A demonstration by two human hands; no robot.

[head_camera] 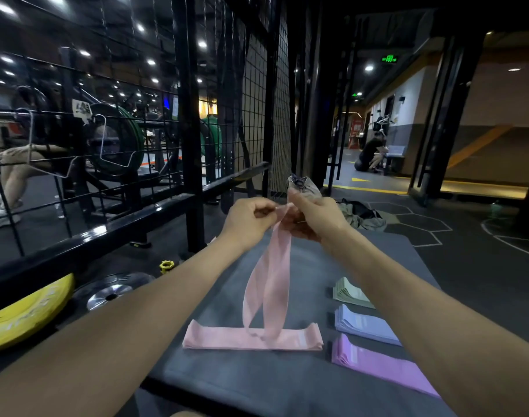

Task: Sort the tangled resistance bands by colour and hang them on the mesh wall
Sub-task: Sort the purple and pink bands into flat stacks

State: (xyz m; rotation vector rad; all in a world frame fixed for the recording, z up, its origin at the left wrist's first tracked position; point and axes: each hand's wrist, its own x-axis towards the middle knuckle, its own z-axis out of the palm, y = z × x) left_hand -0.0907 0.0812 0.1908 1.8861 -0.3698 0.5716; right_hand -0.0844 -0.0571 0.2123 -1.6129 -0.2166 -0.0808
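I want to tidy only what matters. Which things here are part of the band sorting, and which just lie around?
Job: pink band held by left hand and right hand; pink, green, blue, purple stacks; mesh wall.
Lying about: yellow plate, silver plate, yellow collar.

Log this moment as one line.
left hand + right hand: pinch pink band | pink stack on mat | none hung

One head-worn wide-angle view looks forward and down, close over a grey mat (215, 371) beside the mesh wall (254, 94).
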